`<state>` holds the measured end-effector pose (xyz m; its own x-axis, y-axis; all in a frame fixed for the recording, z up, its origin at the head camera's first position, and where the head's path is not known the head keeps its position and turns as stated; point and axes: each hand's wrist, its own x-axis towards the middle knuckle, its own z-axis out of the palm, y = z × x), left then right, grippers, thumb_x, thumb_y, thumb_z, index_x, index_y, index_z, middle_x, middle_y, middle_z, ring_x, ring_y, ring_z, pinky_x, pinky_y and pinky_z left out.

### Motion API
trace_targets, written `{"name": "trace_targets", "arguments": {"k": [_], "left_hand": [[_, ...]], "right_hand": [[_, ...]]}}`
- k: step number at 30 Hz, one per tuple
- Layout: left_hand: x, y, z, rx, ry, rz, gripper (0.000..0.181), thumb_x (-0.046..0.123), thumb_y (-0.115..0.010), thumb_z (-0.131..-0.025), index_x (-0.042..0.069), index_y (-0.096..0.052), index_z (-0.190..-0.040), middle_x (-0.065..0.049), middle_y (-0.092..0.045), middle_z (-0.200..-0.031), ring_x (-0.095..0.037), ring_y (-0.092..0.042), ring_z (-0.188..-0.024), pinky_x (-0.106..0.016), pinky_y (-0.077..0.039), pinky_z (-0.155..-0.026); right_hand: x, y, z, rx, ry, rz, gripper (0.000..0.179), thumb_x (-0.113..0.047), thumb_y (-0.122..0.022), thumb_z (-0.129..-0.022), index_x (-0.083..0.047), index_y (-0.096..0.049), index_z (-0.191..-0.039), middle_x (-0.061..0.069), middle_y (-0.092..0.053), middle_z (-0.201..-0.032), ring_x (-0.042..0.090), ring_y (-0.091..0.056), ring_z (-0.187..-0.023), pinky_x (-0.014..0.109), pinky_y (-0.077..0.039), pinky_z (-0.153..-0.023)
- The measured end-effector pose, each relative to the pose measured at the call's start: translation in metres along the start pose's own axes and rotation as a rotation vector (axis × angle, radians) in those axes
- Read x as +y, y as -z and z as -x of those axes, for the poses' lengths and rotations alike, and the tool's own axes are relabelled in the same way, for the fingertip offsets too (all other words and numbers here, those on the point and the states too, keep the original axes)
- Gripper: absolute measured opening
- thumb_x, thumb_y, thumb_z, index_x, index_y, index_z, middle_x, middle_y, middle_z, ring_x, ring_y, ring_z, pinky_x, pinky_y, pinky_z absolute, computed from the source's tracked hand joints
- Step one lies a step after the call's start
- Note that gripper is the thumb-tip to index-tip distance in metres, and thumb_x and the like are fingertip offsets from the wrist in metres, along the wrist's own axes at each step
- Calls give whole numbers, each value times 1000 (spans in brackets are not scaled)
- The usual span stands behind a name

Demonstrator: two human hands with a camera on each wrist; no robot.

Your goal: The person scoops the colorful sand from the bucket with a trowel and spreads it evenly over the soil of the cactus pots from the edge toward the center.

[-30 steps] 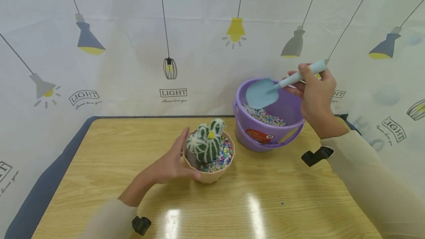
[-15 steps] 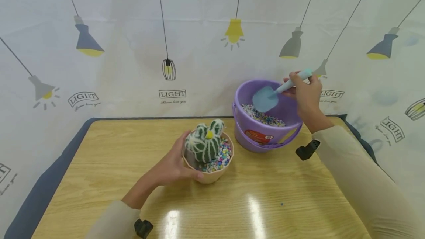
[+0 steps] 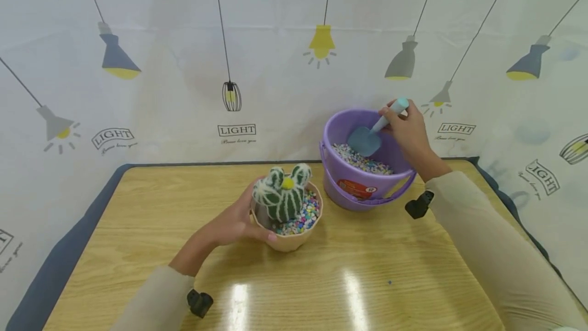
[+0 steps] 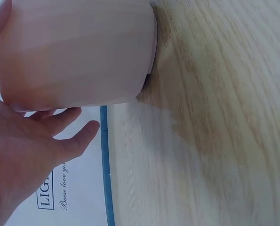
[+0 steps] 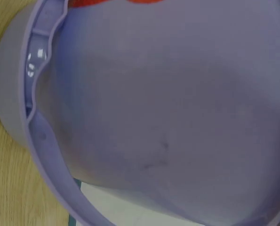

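Observation:
My left hand [image 3: 236,220] holds the side of a peach plant pot [image 3: 290,241], thumb at the front rim and fingers round the back. In the pot stand a knitted green and white cactus [image 3: 284,203] with a yellow flower and a patch of colourful pebbles [image 3: 309,216]. My right hand [image 3: 408,129] grips the handle of a light blue toy shovel [image 3: 365,141], its blade tilted down inside a purple bucket [image 3: 351,195] just over the pale pebbles [image 3: 360,160]. The left wrist view has the pot's side [image 4: 78,52] close up; the right wrist view is filled by the bucket's outer wall [image 5: 168,103].
Pot and bucket stand on a wooden table [image 3: 184,188]; the bucket is near its back edge. The bucket's handle [image 3: 386,199] hangs down in front. One tiny blue pebble [image 3: 390,282] lies on the table. Behind hangs a cloth [image 3: 179,91] printed with lamps.
My right hand has moved left and lowered the shovel into the bucket, its handle now steeper. My left hand still holds the pot, which has barely shifted.

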<state>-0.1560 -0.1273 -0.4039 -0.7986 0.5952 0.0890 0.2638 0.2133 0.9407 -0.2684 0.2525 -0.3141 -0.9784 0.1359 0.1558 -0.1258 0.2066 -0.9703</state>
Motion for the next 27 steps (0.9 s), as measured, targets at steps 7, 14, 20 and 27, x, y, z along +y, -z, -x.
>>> {"name": "trace_targets", "arguments": {"k": [7, 14, 20, 27], "left_hand": [[0, 0, -1, -8, -4, 23, 116, 20, -90, -67, 25, -12, -154, -5, -39, -146, -29, -39, -135, -56, -23, -115], [1, 0, 1, -12, 12, 43, 115, 19, -89, -68, 27, -11, -153, -6, -38, -146, -29, -38, -135, -57, -21, -115], [1, 0, 1, -13, 25, 56, 116, 19, -89, -68, 29, -11, -153, -4, -38, -145, -28, -38, -135, -56, -22, -115], [1, 0, 1, -16, 21, 49, 115, 20, -88, -69, 26, -10, -153, -7, -38, -146, -30, -38, -135, -57, -21, -115]], "right_hand": [[2, 0, -4, -127, 18, 158, 18, -27, -45, -103, -12, -41, -112, 10, -59, -111, 24, -58, -109, 36, -52, -94], [2, -3, -2, -185, 88, 340, 24, -21, -41, -104, 0, -39, -116, 20, -61, -108, 18, -62, -92, 26, -54, -78], [1, -4, 3, -100, 53, 355, 26, -28, -43, -104, -3, -43, -114, 14, -65, -98, 17, -64, -83, 28, -56, -73], [-1, 0, 2, -21, -6, 361, 28, -31, -42, -103, -4, -47, -112, 8, -69, -87, 10, -66, -70, 30, -58, -69]]}}
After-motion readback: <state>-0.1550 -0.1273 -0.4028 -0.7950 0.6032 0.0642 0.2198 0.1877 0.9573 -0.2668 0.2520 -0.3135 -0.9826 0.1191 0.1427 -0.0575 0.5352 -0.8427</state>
